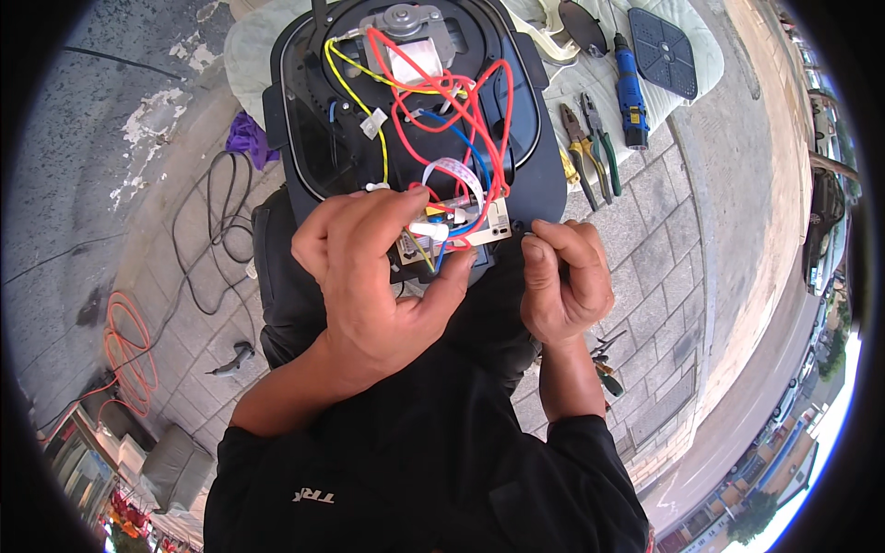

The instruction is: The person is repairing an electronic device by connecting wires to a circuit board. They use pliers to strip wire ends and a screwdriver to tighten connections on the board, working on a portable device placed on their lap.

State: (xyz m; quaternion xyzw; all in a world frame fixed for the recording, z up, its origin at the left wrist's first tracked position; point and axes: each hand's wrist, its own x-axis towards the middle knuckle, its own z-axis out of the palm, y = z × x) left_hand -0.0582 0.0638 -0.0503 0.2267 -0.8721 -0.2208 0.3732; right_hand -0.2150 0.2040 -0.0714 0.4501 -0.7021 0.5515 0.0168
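A black appliance housing [313, 111] lies opened across my lap, with a motor [402, 22] mounted at its far end. Red wires [505, 92], a yellow-green wire [348, 85] and blue wires run from inside it to a pale circuit board [499, 219] at the near edge. My left hand [373, 267] grips that board between thumb and fingers, covering part of it. A white ribbon cable [458, 169] arches over the board. Just right of the board, my right hand [567, 276] is closed in a pinch; a tiny thing between thumb and forefinger is too small to name.
On the pale padded cloth [553, 88] at far right lie two pliers [581, 147], a blue power screwdriver [630, 97] and a dark perforated plate [664, 51]. Black cable [217, 230], an orange cord [129, 350] and a purple cloth [249, 138] lie left. More tools [607, 373] sit by my right forearm.
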